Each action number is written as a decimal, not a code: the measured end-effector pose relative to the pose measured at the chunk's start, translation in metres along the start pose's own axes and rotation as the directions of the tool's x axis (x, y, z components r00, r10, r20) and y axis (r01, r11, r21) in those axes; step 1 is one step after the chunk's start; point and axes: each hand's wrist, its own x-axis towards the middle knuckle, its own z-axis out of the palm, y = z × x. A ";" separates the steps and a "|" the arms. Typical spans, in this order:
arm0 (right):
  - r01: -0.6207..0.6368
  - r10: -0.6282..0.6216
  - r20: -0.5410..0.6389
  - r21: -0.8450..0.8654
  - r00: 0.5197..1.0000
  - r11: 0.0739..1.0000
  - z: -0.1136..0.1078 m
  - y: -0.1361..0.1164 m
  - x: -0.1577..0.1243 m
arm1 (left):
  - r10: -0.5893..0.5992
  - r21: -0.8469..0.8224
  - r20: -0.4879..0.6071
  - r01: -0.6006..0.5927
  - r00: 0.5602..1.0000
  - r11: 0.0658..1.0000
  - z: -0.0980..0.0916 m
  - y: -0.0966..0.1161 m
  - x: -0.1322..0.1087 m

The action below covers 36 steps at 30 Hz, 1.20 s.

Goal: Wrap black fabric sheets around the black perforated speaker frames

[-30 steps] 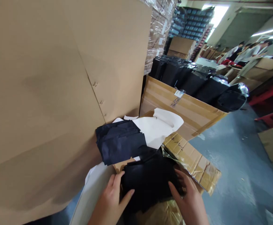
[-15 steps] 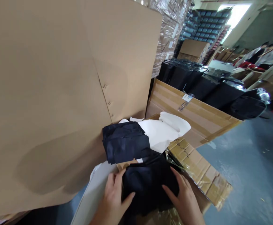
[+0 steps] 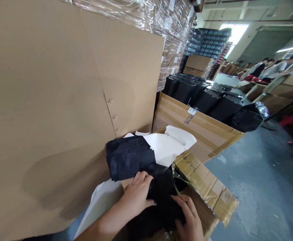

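Note:
Black fabric pieces (image 3: 159, 211) lie in an open cardboard box in front of me. My left hand (image 3: 139, 190) grips the left side of this fabric, its fingers bent over the far edge and the thumb on the near side. At the right edge of the same fabric, my right hand (image 3: 188, 214) has its fingers and thumb closed on the cloth. Just beyond the left hand sits a stack of folded dark fabric (image 3: 130, 159), beside a crumpled white sheet (image 3: 170, 145).
A tall cardboard panel (image 3: 61, 100) stands close on my left. The box's taped flap (image 3: 207, 187) sticks out to the right. Behind is a large carton (image 3: 186, 124) full of black wrapped items (image 3: 209, 98). Plastic-wrapped cartons (image 3: 174, 43) rise behind; people work far right.
My left hand has moved up and right, closing over the fabric's far edge. My right hand has shifted slightly lower, and the fabric is now bunched. The view has tilted up a little.

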 end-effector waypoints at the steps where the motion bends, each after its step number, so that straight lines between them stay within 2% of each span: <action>1: 0.011 -0.011 0.004 0.021 1.000 1.000 -0.001 -0.001 0.000 | 0.012 -0.049 -0.005 -0.012 1.000 0.999 0.002 -0.003 -0.001; 4: 0.043 -0.044 0.017 0.055 0.999 0.998 -0.005 -0.003 0.002 | 0.051 -0.163 -0.059 -0.060 0.997 0.985 0.009 -0.012 -0.005; 8: 0.051 -0.053 0.075 0.037 0.996 0.998 -0.010 -0.002 0.005 | 0.141 -0.212 -0.141 -0.168 0.980 0.963 0.015 -0.017 -0.004; 11: 0.087 -0.087 0.195 0.007 0.977 0.996 -0.012 0.001 0.011 | 0.229 -0.199 -0.132 -0.253 0.964 0.947 0.013 -0.015 0.001; 15: 0.039 -0.024 0.293 -0.045 0.956 0.998 -0.014 -0.003 0.027 | 0.263 -0.161 -0.108 -0.278 0.959 0.947 0.005 -0.007 0.004; 19: 0.018 -0.045 0.343 0.080 0.938 0.997 -0.028 -0.011 0.040 | 0.257 -0.208 -0.088 -0.270 0.963 0.940 -0.010 0.010 -0.002; 21: -0.077 0.027 0.307 0.153 0.951 0.985 -0.042 -0.007 0.039 | 0.306 -0.258 -0.120 -0.327 0.945 0.909 -0.019 0.021 -0.006; 23: -0.218 0.170 0.221 0.212 0.960 0.953 -0.059 0.006 0.031 | 0.367 -0.287 -0.202 -0.413 0.908 0.864 -0.027 0.031 -0.007; 24: -0.283 0.250 0.159 0.239 0.955 0.929 -0.068 0.015 0.026 | 0.378 -0.289 -0.259 -0.445 0.889 0.847 -0.030 0.035 -0.007; 26: -0.401 0.401 0.062 0.282 0.914 0.871 -0.084 0.035 0.017 | 0.358 -0.270 -0.335 -0.453 0.871 0.850 -0.030 0.041 -0.003; 28: -0.499 0.490 0.103 0.262 0.866 0.826 -0.095 0.049 0.015 | 0.357 -0.210 -0.273 -0.417 0.893 0.884 -0.022 0.045 0.004; 30: -0.517 0.463 0.264 0.192 0.846 0.834 -0.102 0.054 0.022 | 0.416 -0.107 -0.084 -0.423 0.905 0.900 -0.007 0.049 0.013; 32: -0.425 0.342 0.421 0.118 0.840 0.897 -0.104 0.051 0.033 | 0.467 0.016 0.084 -0.470 0.880 0.883 0.012 0.054 0.024; 33: -0.371 0.301 0.462 0.066 0.834 0.926 -0.103 0.049 0.039 | 0.466 0.080 0.133 -0.478 0.875 0.875 0.020 0.056 0.029; 36: -0.259 0.327 0.479 -0.204 0.815 0.944 -0.090 0.040 0.052 | 0.360 0.277 0.182 -0.399 0.915 0.874 0.036 0.065 0.040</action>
